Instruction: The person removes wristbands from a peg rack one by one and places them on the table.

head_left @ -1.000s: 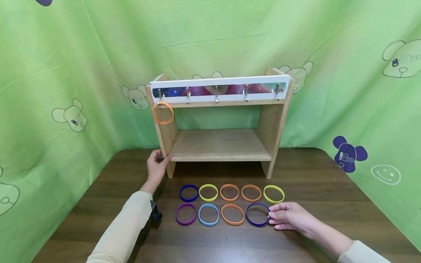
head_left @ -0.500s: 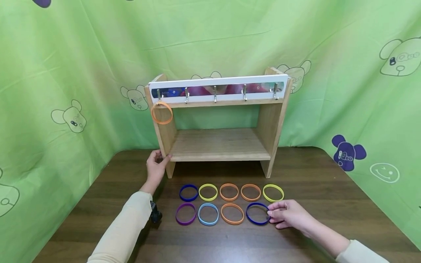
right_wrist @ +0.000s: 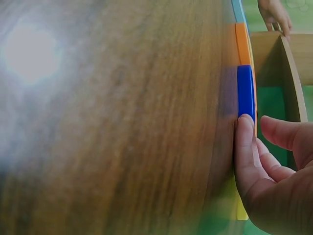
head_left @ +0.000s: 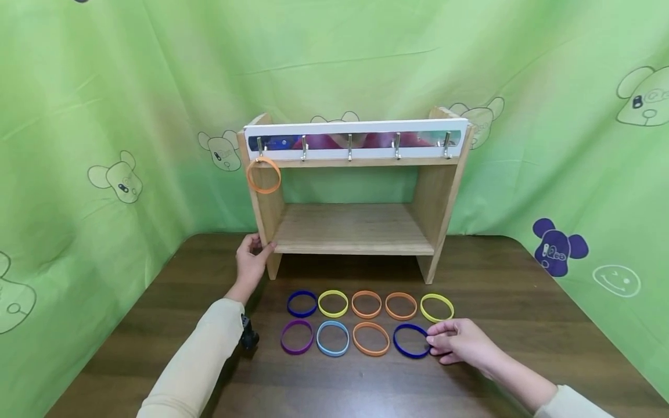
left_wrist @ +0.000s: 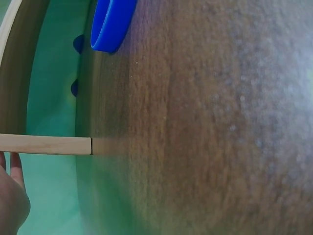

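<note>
My left hand point(head_left: 251, 264) grips the left side panel of a small wooden shelf point(head_left: 352, 229), thumb on its front edge and fingers on the outer side. At the lower right, my right hand point(head_left: 465, 342) touches the right edge of a dark blue silicone wristband point(head_left: 412, 341) lying on the table. In the right wrist view, a fingertip point(right_wrist: 245, 122) meets that blue band while the thumb point(right_wrist: 274, 128) stands apart above it. An orange wristband point(head_left: 263, 175) hangs from the leftmost hook on the shelf's top rail.
Two rows of wristbands lie before the shelf, including a purple one point(head_left: 297, 337), a light blue one point(head_left: 333, 339), an orange one point(head_left: 371, 339) and a yellow one point(head_left: 436, 307). Several metal hooks line the white rail point(head_left: 366, 154). A green curtain point(head_left: 157, 87) surrounds the brown table point(head_left: 324, 389).
The head view shifts slightly. My left hand keeps its hold on the shelf, and my right hand stays at the blue wristband with only slight finger movement.
</note>
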The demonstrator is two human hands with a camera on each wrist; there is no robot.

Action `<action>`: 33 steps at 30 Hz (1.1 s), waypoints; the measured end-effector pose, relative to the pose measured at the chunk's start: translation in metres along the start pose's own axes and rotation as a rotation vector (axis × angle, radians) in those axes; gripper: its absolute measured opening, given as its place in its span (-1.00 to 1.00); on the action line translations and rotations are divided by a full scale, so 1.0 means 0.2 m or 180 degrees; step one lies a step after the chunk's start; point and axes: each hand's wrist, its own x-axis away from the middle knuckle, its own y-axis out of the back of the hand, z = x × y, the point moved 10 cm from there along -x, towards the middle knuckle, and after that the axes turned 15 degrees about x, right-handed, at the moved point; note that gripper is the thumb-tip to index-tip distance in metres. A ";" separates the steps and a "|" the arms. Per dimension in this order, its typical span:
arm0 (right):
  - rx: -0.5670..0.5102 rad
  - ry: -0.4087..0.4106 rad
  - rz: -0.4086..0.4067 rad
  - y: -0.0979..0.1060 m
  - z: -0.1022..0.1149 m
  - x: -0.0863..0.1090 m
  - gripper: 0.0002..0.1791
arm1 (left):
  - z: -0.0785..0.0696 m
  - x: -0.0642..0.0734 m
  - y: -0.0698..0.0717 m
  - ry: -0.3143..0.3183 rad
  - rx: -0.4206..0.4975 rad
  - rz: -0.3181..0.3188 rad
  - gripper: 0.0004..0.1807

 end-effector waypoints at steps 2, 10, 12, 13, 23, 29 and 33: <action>0.0015 -0.0014 -0.0023 0.00 0.00 0.00 -0.64 | 0.00 0.00 0.00 -0.0003 0.0003 0.0002 -0.71; 0.0085 -0.0052 -0.0179 0.03 0.01 -0.01 -0.68 | 0.00 0.00 0.00 0.0018 -0.0039 -0.0013 -0.70; 0.0090 -0.0066 -0.0205 0.04 0.02 -0.02 -0.69 | 0.01 0.00 0.00 0.0036 -0.0042 -0.0018 -0.70; 0.0098 -0.0060 -0.0225 0.04 0.03 -0.02 -0.69 | 0.01 0.00 0.00 0.0042 -0.0041 -0.0016 -0.70; 0.0081 0.0102 -0.0330 0.08 0.18 -0.06 -0.65 | 0.01 0.00 0.02 0.0063 -0.0012 -0.0043 -0.72; -0.0019 0.0244 -0.0374 0.06 0.30 -0.10 -0.61 | 0.01 0.00 0.01 0.0032 -0.0011 -0.0078 -0.72; -0.0080 0.0367 -0.0389 0.05 0.37 -0.13 -0.61 | 0.00 0.00 0.00 0.0015 0.0032 -0.0056 -0.72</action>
